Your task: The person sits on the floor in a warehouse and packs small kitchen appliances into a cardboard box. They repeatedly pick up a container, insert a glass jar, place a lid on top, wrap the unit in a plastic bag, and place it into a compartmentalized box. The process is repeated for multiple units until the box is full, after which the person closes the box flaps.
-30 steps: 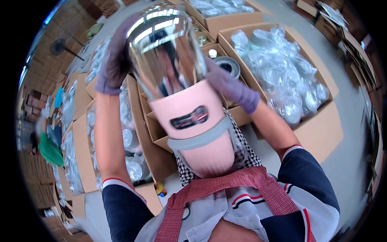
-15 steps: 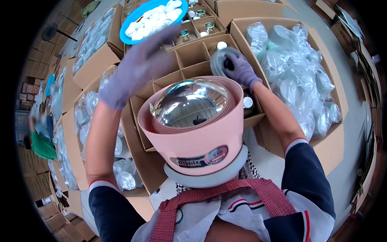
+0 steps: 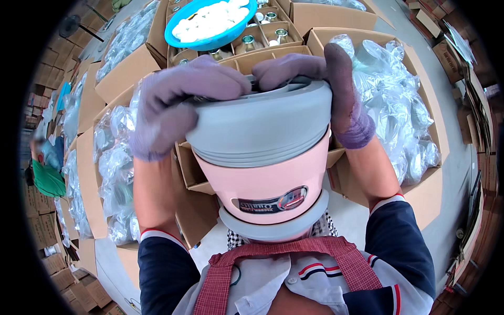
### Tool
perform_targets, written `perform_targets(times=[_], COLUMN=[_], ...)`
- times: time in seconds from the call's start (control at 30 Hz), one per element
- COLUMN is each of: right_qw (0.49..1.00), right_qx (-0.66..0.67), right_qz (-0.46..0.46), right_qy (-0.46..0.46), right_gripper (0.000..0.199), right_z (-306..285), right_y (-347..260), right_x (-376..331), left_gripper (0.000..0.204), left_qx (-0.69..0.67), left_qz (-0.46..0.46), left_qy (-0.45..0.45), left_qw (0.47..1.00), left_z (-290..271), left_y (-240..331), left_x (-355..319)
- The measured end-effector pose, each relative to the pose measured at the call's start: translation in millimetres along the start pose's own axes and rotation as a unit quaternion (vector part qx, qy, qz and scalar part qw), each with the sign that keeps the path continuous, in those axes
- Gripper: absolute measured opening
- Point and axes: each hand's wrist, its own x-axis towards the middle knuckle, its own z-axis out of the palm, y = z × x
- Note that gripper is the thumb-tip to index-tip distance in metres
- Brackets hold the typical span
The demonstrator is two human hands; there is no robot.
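In front of my chest stands a pink tapered plastic flask body [image 3: 257, 181] with a grey ring round its foot. A wide grey plastic collar [image 3: 257, 126] sits over its top and hides the inside. My left hand [image 3: 181, 100], in a purple glove, grips the collar's left side, its fingers over the upper rim. On the right, my right hand [image 3: 320, 84], gloved too, presses the same collar with its fingers across the top and its thumb side along the edge. Just beyond lies a divided carton [image 3: 294, 51], partly hidden by my hands.
A blue basin [image 3: 210, 43] of small white round pieces rests on a carton of silvery glass liners [image 3: 248, 43]. Open cartons of plastic-wrapped parts stand to the right [image 3: 388, 105] and left [image 3: 123, 163]. At far left is a person in a green top [image 3: 48, 178].
The grey collar has come from over the carton onto the pink body, covering the silver dome. My left hand has come down onto it, and my right hand has drawn back with it.
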Motion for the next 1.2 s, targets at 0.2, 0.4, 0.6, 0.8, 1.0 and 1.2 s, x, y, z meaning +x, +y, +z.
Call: perform_targets(times=[0.2, 0.4, 0.6, 0.8, 1.0, 1.2], right_qw=[0.994, 0.951, 0.992, 0.99, 0.948, 0.948], right_qx=[0.047, -0.18, -0.012, -0.035, 0.299, 0.3], right_qz=[-0.098, -0.219, -0.09, -0.119, -0.002, 0.055], right_qy=[0.021, 0.12, 0.086, 0.063, 0.112, 0.087], right_gripper=[0.071, 0.051, 0.046, 0.038, 0.034, 0.038], right_z=[11.5, 47.0, 39.9, 54.2, 43.8, 45.3], right_y=[30.2, -4.3, 16.2, 2.4, 44.5, 43.2], right_x=[3.3, -18.0, -38.4, -41.6, -47.9, -28.7], left_gripper=[0.051, 0.034, 0.034, 0.046, 0.069, 0.033], left_qx=[0.202, 0.113, 0.295, -0.015, 0.078, 0.039], left_qz=[-0.101, -0.011, -0.046, 0.029, -0.069, -0.041], left_qy=[0.091, 0.126, 0.122, 0.188, 0.207, 0.214], left_qw=[0.97, 0.985, 0.947, 0.982, 0.973, 0.975], left_z=[41.8, 39.3, 64.9, 54.0, 80.8, 58.5], left_y=[34.4, 17.0, 24.5, -30.1, -9.3, -22.1], left_x=[-8.1, -41.2, -37.1, -58.7, -61.4, -68.3])
